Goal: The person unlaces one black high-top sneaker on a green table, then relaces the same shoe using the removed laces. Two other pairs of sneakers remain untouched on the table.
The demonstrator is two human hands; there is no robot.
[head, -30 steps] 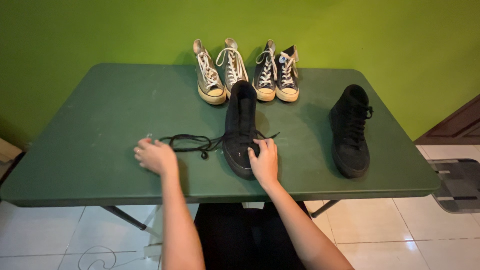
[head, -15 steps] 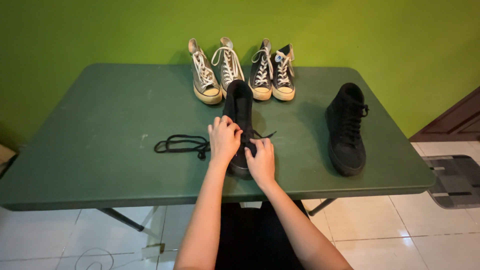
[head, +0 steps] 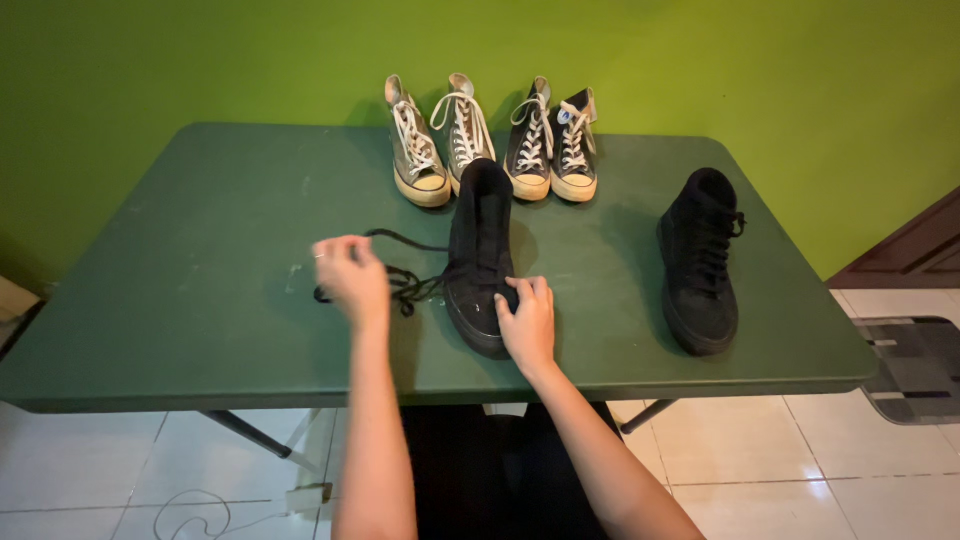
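Note:
An unlaced black high-top shoe (head: 480, 240) lies in the middle of the green table (head: 200, 250), toe toward me. My right hand (head: 526, 322) grips its toe from the right side. A loose black shoelace (head: 405, 282) lies in loops just left of the shoe. My left hand (head: 350, 275), blurred, is curled over the lace's left part and appears to hold it. A second black high-top (head: 700, 260), laced, stands to the right, well apart from both hands.
Two pairs of high-top sneakers with white laces stand at the table's far edge: a grey-tan pair (head: 435, 140) and a dark pair (head: 555, 140). A green wall rises behind. White tiled floor, a loose cable (head: 190, 505) and a dark mat (head: 915, 365) lie below.
My left hand went from the lace's left end to the shoe beside my right hand, then swung back left over the lace. My right hand stayed on the shoe's toe.

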